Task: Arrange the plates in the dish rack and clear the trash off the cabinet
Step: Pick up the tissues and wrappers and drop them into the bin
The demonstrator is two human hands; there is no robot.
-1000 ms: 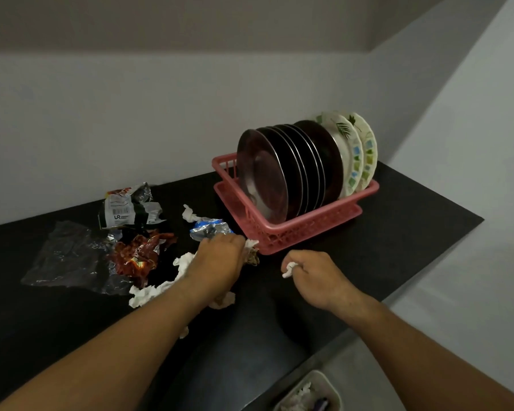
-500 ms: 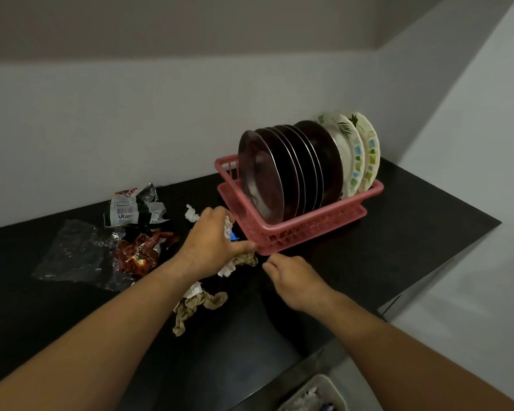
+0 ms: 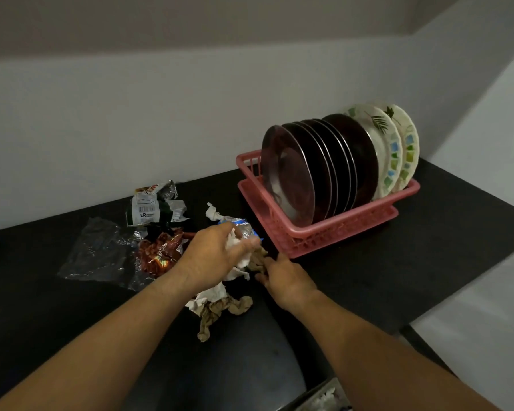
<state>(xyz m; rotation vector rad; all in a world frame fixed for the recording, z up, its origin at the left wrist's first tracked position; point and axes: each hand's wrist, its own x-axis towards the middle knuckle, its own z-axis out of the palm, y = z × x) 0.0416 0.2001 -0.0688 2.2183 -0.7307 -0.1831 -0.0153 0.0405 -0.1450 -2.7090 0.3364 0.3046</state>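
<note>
Head camera shows the left hand (image 3: 217,256) closed around white tissue (image 3: 238,264) and a blue-silver wrapper (image 3: 244,229) at the middle of the frame. The right hand (image 3: 282,277) is half open, and its fingertips (image 3: 266,262) touch a brownish crumpled paper (image 3: 257,258).

The plates (image 3: 318,170) already stand upright in the pink dish rack (image 3: 324,235) at the right, just beside the hands. I think a quick sweep could knock the rack's front corner. Loose pieces hang below the left hand, so some may fall back on the black cabinet top (image 3: 398,262).

More trash lies at the left: a clear plastic bag (image 3: 98,253), a red wrapper (image 3: 161,253) and a green packet (image 3: 152,209). The cabinet's near edge runs toward the lower right, where a bin (image 3: 324,398) is partly visible. Open room is on the right of the rack.
</note>
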